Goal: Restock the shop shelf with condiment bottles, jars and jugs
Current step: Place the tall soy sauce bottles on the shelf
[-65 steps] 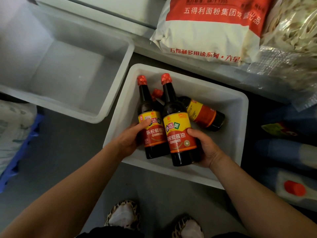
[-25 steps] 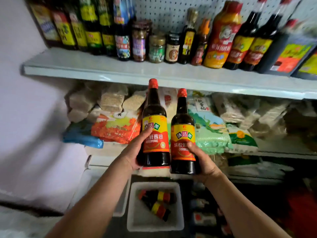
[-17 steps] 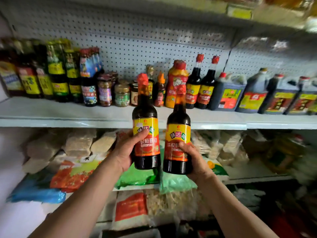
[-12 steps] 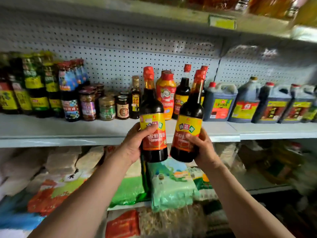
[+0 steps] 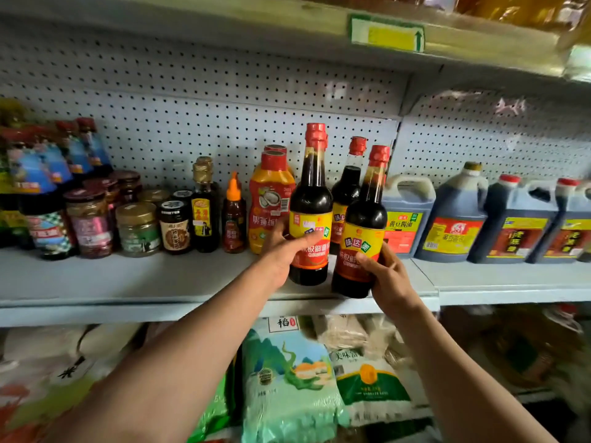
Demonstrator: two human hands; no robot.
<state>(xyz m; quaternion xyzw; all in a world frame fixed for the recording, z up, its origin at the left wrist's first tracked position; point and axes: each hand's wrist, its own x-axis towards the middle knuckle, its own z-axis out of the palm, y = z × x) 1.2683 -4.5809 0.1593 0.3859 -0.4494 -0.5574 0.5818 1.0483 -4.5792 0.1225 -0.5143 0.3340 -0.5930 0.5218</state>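
Your left hand (image 5: 283, 255) wraps the lower body of one soy sauce bottle (image 5: 311, 215), thumb across the yellow-and-red label, covering part of the print. The bottle stands upright over the front part of the shelf (image 5: 128, 282); whether its base touches the board is hard to tell. Your right hand (image 5: 388, 276) grips a second soy sauce bottle (image 5: 361, 244) near its base, fingers curled over the label. This one tilts slightly right, its bottom at the shelf's front lip. A third matching bottle (image 5: 347, 190) stands behind, mostly hidden between the two. Left of them an orange oyster sauce squeeze bottle (image 5: 270, 199) is partly blocked by your fingers. Dark jugs (image 5: 454, 219) line the right, the farthest cut off by the frame edge.
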